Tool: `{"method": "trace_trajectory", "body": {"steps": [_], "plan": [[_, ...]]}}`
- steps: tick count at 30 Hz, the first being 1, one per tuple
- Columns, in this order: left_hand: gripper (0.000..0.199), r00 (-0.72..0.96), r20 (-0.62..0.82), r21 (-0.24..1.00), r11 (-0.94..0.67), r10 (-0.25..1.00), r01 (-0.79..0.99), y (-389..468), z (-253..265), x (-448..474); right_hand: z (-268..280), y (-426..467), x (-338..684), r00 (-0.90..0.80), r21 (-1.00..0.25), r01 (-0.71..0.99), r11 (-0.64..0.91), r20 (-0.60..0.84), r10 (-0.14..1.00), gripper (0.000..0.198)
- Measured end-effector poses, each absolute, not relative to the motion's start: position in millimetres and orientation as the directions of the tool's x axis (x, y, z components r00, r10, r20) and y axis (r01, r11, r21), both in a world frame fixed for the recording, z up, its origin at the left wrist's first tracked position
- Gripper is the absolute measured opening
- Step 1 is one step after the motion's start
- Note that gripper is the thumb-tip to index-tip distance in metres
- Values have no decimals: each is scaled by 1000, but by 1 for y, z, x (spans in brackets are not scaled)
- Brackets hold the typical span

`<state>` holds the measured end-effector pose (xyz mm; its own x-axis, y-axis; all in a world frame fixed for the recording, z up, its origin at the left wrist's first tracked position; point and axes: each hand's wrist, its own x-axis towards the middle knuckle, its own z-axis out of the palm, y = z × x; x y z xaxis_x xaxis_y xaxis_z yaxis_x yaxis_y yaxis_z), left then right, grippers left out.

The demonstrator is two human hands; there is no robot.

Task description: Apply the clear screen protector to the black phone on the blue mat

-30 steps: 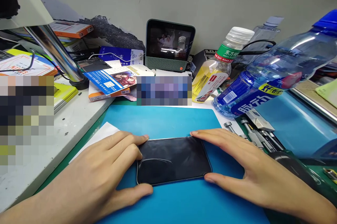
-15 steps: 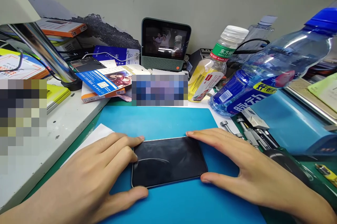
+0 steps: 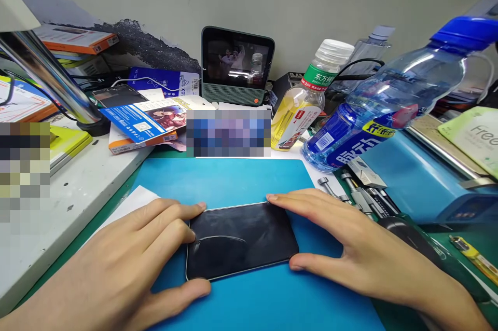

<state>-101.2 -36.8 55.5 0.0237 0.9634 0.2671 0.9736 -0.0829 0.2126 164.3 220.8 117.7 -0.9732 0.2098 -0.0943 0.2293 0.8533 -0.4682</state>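
A smartphone [image 3: 243,243] lies on a blue mat [image 3: 249,175] with its dark screen facing up; a pale curved line shows on the left part of the glass. My left hand [image 3: 143,253] grips its left end, thumb at the near edge and a fingertip at the far corner. At the other end, my right hand [image 3: 330,237] holds the phone with thumb at the near right corner and fingertips at the far edge. Both hands keep it in place on the mat.
Behind the mat stand a smart display [image 3: 237,64], a tea bottle [image 3: 311,92] and a large blue-capped bottle [image 3: 389,92]. Screwdrivers [image 3: 356,191] lie to the right, beside a blue machine [image 3: 420,180]. Boxes and cards [image 3: 142,121] and a lamp post [image 3: 66,71] are at left.
The whole view has shifted a little, so everything appears slightly further left. Both hands keep the same hold on the phone, which has not visibly moved on the mat.
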Motion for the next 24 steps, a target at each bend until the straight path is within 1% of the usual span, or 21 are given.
{"method": "trace_trajectory", "body": {"steps": [11, 15, 21, 24], "plan": [[30, 19, 255, 201, -72, 967, 977, -38, 50, -102, 117, 221, 165, -978, -467, 208, 860, -85, 191, 71], [32, 24, 277, 178, -75, 960, 981, -38, 48, -103, 116, 221, 165, -979, -479, 203, 854, -79, 189, 72], [31, 69, 329, 122, -115, 942, 986, -37, 51, -104, 118, 221, 165, -966, -489, 259, 833, -144, 216, 74], [31, 87, 341, 122, -136, 936, 983, -34, 55, -103, 121, 220, 163, -954, -511, 298, 806, -188, 233, 77]]}}
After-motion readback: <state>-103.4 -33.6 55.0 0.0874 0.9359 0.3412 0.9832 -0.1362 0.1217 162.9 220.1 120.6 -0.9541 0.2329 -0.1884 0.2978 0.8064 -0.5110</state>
